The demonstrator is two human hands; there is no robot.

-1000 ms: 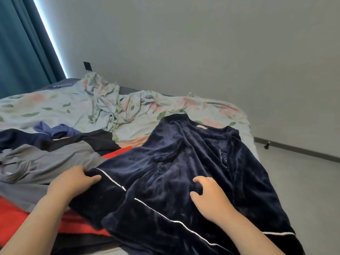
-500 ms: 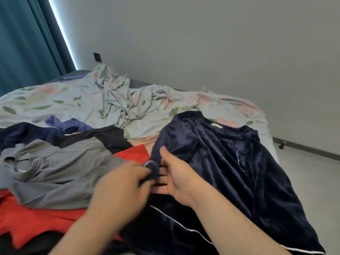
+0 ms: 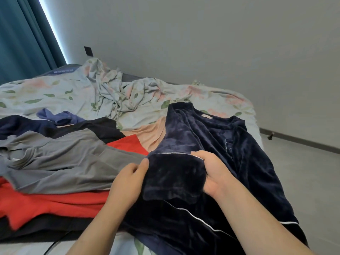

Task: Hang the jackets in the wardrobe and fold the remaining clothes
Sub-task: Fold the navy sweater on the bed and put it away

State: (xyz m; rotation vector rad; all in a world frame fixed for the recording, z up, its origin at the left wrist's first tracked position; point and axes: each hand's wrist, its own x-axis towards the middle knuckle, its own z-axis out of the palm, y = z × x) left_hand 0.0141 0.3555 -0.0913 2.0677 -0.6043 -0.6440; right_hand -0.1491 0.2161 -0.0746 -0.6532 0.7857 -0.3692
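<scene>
I hold the cuff end of a sleeve [image 3: 174, 175] of the navy velvet top [image 3: 239, 162] with both hands. My left hand [image 3: 128, 183] pinches the sleeve's left edge between thumb and curled fingers; my right hand [image 3: 214, 173] grips its right edge, fingers wrapped behind the fabric and thumb on the front. The sleeve is folded across the body of the top, its white piping running along the upper edge between my hands. The top itself lies spread on the bed [image 3: 55, 91], collar toward one o'clock, hem hanging toward five o'clock over the bed's edge.

At nine o'clock from my hands sits the pile of other clothes: a grey shirt [image 3: 60, 159] on top, a red garment [image 3: 55, 203] under it, a black piece [image 3: 103, 127] behind, and a peach one [image 3: 149, 133] touching the navy top's shoulder. A small blue garment [image 3: 60, 117] lies at ten o'clock, though I cannot tell what sort it is. A crumpled floral sheet [image 3: 114, 92] is bunched at twelve o'clock, near the grey wall [image 3: 202, 43]. Teal curtains [image 3: 22, 43] hang at eleven o'clock.
</scene>
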